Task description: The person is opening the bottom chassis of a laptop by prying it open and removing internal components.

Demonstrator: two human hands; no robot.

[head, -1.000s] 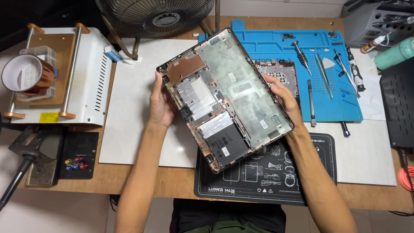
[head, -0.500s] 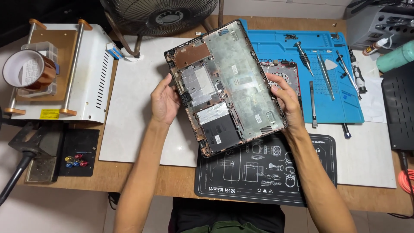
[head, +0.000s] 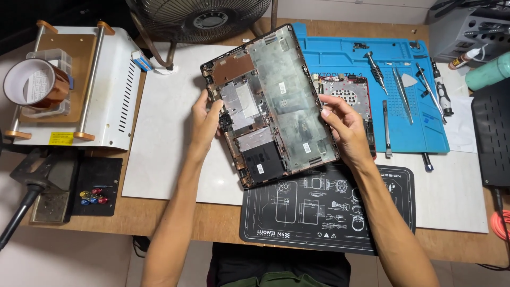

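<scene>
I hold an opened laptop base shell above the bench, its inner side up, with metal shielding and a dark panel showing. My left hand grips its left edge. Along the right edge, my right hand holds it with fingers curled over the rim. The shell stands almost lengthwise, its far end near the fan. Partly hidden beneath its right side, another laptop part with a red rim and a perforated vent lies on the blue mat.
A blue silicone mat carries a screwdriver, tweezers and other tools. A black work mat lies at the front edge, a white mat to the left. A fan stands behind; a white machine and tape roll sit left.
Both hands have turned the shell clockwise from a diagonal tilt to nearly lengthwise and raised it slightly toward the fan. The grip on both edges is unchanged.
</scene>
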